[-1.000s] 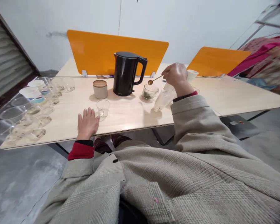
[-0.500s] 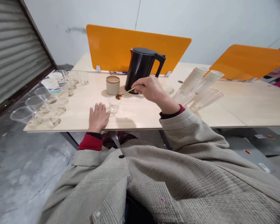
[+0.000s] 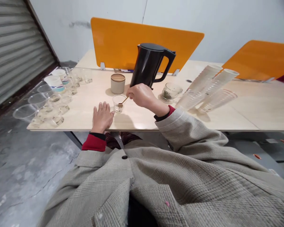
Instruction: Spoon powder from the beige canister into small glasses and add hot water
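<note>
My right hand (image 3: pixel 142 94) pinches the handle of a gold-coloured spoon (image 3: pixel 125 100). The spoon's bowl is down inside a small clear plastic cup (image 3: pixel 115 101) on the table. My left hand (image 3: pixel 102 117) lies flat on the table with fingers spread, its thumb close beside the cup; whether they touch I cannot tell. Behind the cup stands a grey canister with a wooden lid (image 3: pixel 117 84). A black electric kettle (image 3: pixel 148 64) is behind my right hand. Right of the kettle is a glass bowl (image 3: pixel 171 91) with dark dried bits in it.
Several clear plastic cups (image 3: pixel 38 100) and two white paper cups (image 3: pixel 54 82) crowd the table's left end. Stacks of nested plastic cups (image 3: pixel 203 83) lie tilted at the right. Orange divider panels (image 3: pixel 123 41) line the back of the table (image 3: pixel 142 121).
My right hand has lowered and moved left, and the spoon's bowl has gone from above the cup's rim to inside it. My left hand stays flat. The glass bowl shows more fully.
</note>
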{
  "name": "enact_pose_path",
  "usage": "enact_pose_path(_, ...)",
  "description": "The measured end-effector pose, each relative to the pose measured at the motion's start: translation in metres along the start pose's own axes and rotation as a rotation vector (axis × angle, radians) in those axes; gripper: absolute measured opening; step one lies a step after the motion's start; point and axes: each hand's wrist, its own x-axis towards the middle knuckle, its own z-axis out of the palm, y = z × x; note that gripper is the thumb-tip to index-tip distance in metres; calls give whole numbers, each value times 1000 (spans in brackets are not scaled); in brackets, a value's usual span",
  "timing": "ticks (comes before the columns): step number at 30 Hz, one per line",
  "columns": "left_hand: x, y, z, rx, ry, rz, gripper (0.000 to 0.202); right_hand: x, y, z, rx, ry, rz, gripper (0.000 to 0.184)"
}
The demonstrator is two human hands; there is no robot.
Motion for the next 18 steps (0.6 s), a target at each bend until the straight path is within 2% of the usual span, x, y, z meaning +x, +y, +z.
enact_pose_path(7, -1, 1, -2, 13, 1, -5, 72, 0, -3, 1, 14, -1, -2, 39)
enact_pose_path(13, -1, 1, -1, 4, -4, -3, 73, 2, 16, 3, 135, 141, -21, 37)
enact_pose_path(18, 0, -1, 0, 3, -1, 8, 73, -6, 43, -12, 242, 293, -19, 34)
